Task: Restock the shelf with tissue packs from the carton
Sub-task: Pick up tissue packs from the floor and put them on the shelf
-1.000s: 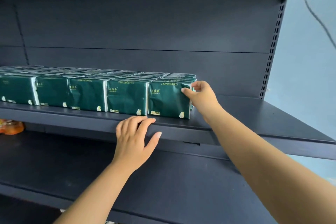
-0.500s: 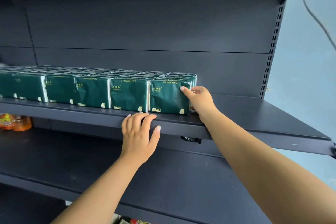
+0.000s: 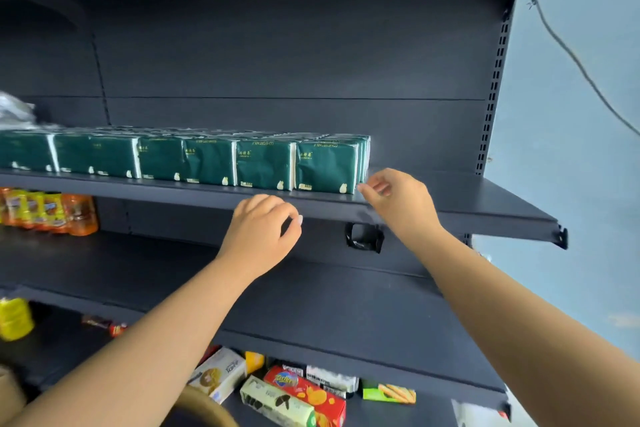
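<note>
1. A person stands facing a dark grey metal shelf unit, both bare arms reaching up and forward toward the upper shelf
2. A row of dark green tissue packs stands upright along the front of that shelf, running from the far left, at nine o'clock, to just right of centre; the packs are pressed side by side, with more rows behind them
3. The end pack closes the row on its right; to its right, toward three o'clock, the shelf surface is bare metal
4. The right hand sits just beside the lower right corner of the end pack, fingers loosely curled and grasping nothing; whether the fingertips touch the pack cannot be told
5. The left hand hangs at the shelf's front lip, below the packs near the middle of the scene, fingers loosely bent and released, gripping nothing
6. Under the shelf, at nine o'clock, orange and yellow snack bags sit on the next level
7. At six o'clock, on the lowest level, lie biscuit boxes in white, red and green
8. A small black clip hangs under the upper shelf between the two wrists
9. A pale blue wall with a thin dark cable shows at two o'clock
</note>
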A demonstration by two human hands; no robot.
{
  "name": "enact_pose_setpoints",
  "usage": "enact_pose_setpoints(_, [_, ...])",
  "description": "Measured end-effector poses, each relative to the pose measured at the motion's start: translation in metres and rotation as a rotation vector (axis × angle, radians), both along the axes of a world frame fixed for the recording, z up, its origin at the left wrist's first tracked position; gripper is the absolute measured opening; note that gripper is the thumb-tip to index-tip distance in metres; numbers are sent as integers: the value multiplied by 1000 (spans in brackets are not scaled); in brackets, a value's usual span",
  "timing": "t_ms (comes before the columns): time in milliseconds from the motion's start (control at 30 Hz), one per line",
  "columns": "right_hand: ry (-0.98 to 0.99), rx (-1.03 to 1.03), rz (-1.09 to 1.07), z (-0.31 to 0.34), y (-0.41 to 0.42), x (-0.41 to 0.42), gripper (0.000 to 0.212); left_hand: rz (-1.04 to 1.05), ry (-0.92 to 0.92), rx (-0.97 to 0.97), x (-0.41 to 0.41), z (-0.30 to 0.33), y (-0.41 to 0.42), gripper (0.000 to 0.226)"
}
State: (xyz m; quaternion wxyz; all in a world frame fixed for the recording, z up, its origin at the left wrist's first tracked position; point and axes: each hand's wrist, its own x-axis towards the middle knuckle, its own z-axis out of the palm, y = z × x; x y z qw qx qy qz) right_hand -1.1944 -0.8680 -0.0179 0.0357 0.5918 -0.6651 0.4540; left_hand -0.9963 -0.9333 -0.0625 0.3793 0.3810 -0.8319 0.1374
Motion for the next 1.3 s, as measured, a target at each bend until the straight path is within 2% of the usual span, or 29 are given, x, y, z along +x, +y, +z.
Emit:
enact_pose_setpoints(67, [108,6,-2,-14,28,13,20,-2,-19,-38,14,-1,33,48])
enact_pose_setpoints(200, [252,56,17,-53,82,43,27,7,-53,132,54,-14,100,53])
enact_pose_setpoints(267, [255,78,64,-77,107,66,29,27,-88,155,79,-29,133,54])
enact_pose_setpoints(400, [238,210,184,-121,146,116,32,121,-135,256,132,-63,193,43])
enact_pose_setpoints(567, [318,275,312,-157,173,175,34,287,-111,379,198,-96,248,49])
enact_pose_setpoints(667, [288,299,392,-172,180,212,34,379,-88,426,240,-118,273,59])
enact_pose_setpoints(900, [300,455,647,-207,186,326,31,569,-50,545,350,-158,311,47])
enact_pose_setpoints(1000, [312,516,694,-225,185,384,39,635,-16,581,404,-178,322,44])
enact_pose_setpoints(1133, [349,662,731,-248,182,463,37,682,41,619,480,-199,332,41])
enact_pose_setpoints(1200, [366,699,737,-260,181,503,42,687,68,658,520,-210,336,46])
enact_pose_setpoints(1300, [341,775,724,-269,180,558,34,748,103,656,569,-224,339,61])
